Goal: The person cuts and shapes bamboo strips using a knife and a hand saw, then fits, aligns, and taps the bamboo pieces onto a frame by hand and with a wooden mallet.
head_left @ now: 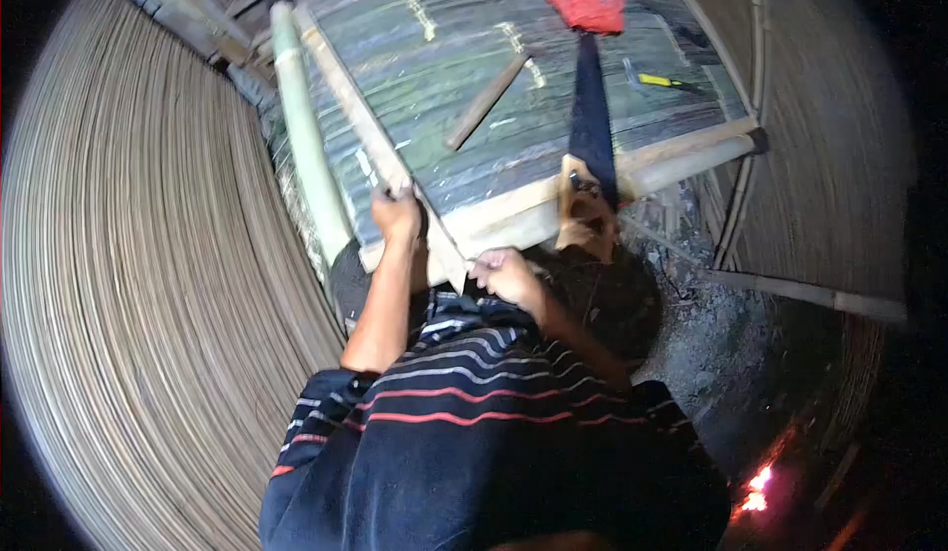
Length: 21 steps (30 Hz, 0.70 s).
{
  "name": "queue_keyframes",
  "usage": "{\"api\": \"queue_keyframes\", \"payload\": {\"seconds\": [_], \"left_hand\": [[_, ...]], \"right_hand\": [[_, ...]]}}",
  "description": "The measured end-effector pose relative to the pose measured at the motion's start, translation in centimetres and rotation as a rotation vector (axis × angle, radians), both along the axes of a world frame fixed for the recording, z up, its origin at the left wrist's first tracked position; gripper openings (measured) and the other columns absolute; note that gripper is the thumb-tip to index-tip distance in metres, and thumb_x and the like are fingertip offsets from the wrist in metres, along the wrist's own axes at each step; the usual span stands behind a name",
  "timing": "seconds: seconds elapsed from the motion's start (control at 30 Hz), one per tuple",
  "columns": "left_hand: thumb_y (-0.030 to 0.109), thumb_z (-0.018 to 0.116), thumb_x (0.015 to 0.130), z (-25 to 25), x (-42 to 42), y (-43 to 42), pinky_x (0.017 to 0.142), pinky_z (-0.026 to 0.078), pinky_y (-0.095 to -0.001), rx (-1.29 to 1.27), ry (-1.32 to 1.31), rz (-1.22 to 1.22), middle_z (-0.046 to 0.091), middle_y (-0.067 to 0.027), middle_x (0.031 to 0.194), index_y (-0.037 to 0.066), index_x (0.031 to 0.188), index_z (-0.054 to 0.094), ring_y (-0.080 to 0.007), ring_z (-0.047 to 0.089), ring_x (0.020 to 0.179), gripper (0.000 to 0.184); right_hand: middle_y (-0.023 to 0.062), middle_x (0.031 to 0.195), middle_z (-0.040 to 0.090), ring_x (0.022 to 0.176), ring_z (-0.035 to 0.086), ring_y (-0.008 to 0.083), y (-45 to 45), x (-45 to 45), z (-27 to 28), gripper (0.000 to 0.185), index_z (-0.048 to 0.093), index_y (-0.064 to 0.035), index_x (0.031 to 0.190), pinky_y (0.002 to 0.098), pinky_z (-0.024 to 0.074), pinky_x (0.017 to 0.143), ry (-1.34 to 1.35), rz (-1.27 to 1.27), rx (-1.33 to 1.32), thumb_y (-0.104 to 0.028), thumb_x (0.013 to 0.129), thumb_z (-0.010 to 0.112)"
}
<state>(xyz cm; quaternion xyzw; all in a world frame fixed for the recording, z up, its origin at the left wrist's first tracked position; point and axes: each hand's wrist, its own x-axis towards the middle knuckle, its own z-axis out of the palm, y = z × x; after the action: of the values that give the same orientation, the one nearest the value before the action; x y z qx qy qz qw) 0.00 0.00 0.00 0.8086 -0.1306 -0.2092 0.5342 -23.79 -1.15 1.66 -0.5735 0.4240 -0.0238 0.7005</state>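
A long, pale wooden strip (367, 128) slants across the bamboo-slat table from its far left corner toward my lap, ending in a point. My left hand (397, 217) is closed around the strip near the table's front edge. Beside the pointed end, my right hand (509, 279) has its fingers pinched together at the strip's right edge. What lies between those fingertips is too small to make out. A thin dark line runs along the strip between the two hands.
On the table (405, 77) lie a wooden stick (486, 103), a red plastic bag (585, 2) and a yellow-handled tool (656, 80). A handsaw (591, 107) overhangs the front edge. Woven walls (148, 215) stand at both sides. A small fire (756, 490) glows at lower right.
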Motion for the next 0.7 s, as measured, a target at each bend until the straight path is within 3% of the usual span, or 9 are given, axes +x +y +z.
{"api": "queue_keyframes", "payload": {"seconds": [0.1,0.2,0.3,0.37,0.43,0.5,0.57,0.6,0.7], "left_hand": [[0.017,0.068,0.100,0.8,-4.8,-0.8,0.093,0.051,-0.0371,-0.043,0.182,0.090,0.072,-0.0188,0.115,-0.006,0.131,0.060,-0.0246,0.067,0.104,0.040],[0.019,0.065,0.103,-0.6,-0.7,1.4,0.070,0.049,-0.0328,-0.261,0.258,0.084,0.074,-0.0071,0.100,0.000,0.123,0.068,-0.0160,0.063,0.083,0.028],[0.007,0.054,0.106,0.1,-0.3,2.0,0.081,0.056,-0.0346,-0.488,0.602,0.096,0.071,-0.0073,0.112,0.000,0.133,0.060,-0.0184,0.067,0.092,0.029],[0.009,0.049,0.107,1.1,-0.1,2.6,0.086,0.057,-0.0363,-0.459,0.598,0.088,0.070,-0.0085,0.114,0.001,0.134,0.058,-0.0207,0.068,0.096,0.030],[0.020,0.045,0.110,0.5,0.6,3.4,0.073,0.057,-0.0357,-0.528,0.672,0.092,0.069,-0.0049,0.100,0.004,0.127,0.062,-0.0197,0.066,0.083,0.028],[0.055,0.046,0.107,1.9,1.1,4.0,0.047,0.038,-0.0248,-0.481,0.807,0.189,0.048,0.0042,0.072,0.009,0.120,0.059,-0.0089,0.044,0.054,0.050],[0.069,0.050,0.100,3.7,1.7,4.4,0.046,0.035,-0.0227,-0.590,0.938,0.101,0.042,0.0051,0.070,0.007,0.127,0.055,-0.0067,0.038,0.053,0.068],[0.076,0.052,0.095,4.3,1.7,4.3,0.045,0.032,-0.0219,-0.577,0.957,0.051,0.037,0.0060,0.070,0.003,0.131,0.051,-0.0057,0.033,0.053,0.082],[0.065,0.057,0.099,4.6,1.8,3.5,0.043,0.030,-0.0208,-0.640,0.978,-0.117,0.034,0.0059,0.070,0.001,0.133,0.049,-0.0051,0.032,0.052,0.073]], "right_hand": [[-0.0030,0.069,0.060,0.057,0.050,0.0073,-2.0,-3.5,2.6,0.023,0.073,-0.0021,0.092,0.0240,0.0389,0.052,-0.053,-0.006,0.265,-0.024,0.100,0.071],[-0.0048,0.063,0.050,0.053,0.042,0.0071,-2.5,1.1,3.6,0.027,0.068,-0.0050,0.081,0.0249,0.0338,0.049,-0.178,-0.111,0.513,-0.022,0.102,0.065],[-0.0043,0.065,0.044,0.051,0.037,0.0070,-4.5,2.8,4.5,0.022,0.057,-0.0082,0.083,0.0239,0.0297,0.047,-0.429,-0.213,0.493,-0.017,0.104,0.060],[-0.0030,0.066,0.043,0.055,0.039,0.0084,-7.5,3.5,6.3,0.023,0.052,-0.0107,0.082,0.0252,0.0324,0.051,-0.878,0.039,0.258,-0.017,0.104,0.057],[-0.0027,0.066,0.042,0.058,0.041,0.0088,-10.0,4.2,10.0,0.025,0.049,-0.0124,0.080,0.0259,0.0342,0.056,-0.963,-0.144,0.395,-0.019,0.103,0.055],[-0.0045,0.068,0.042,0.059,0.038,0.0085,-12.7,3.7,16.1,0.024,0.051,-0.0141,0.084,0.0252,0.0323,0.055,-1.024,-0.422,0.275,-0.023,0.105,0.057],[-0.0052,0.070,0.040,0.060,0.035,0.0084,-15.2,1.6,21.4,0.021,0.053,-0.0123,0.088,0.0250,0.0322,0.058,-1.179,-0.439,0.108,-0.022,0.105,0.061],[-0.0040,0.073,0.039,0.061,0.034,0.0086,-16.0,0.6,23.1,0.021,0.056,-0.0091,0.094,0.0250,0.0316,0.059,-1.169,-0.538,0.012,-0.026,0.106,0.060],[-0.0014,0.078,0.046,0.066,0.042,0.0084,-15.0,-0.6,25.2,0.038,0.062,-0.0020,0.125,0.0242,0.0355,0.061,-0.738,-0.782,-0.438,-0.035,0.107,0.057]]}}
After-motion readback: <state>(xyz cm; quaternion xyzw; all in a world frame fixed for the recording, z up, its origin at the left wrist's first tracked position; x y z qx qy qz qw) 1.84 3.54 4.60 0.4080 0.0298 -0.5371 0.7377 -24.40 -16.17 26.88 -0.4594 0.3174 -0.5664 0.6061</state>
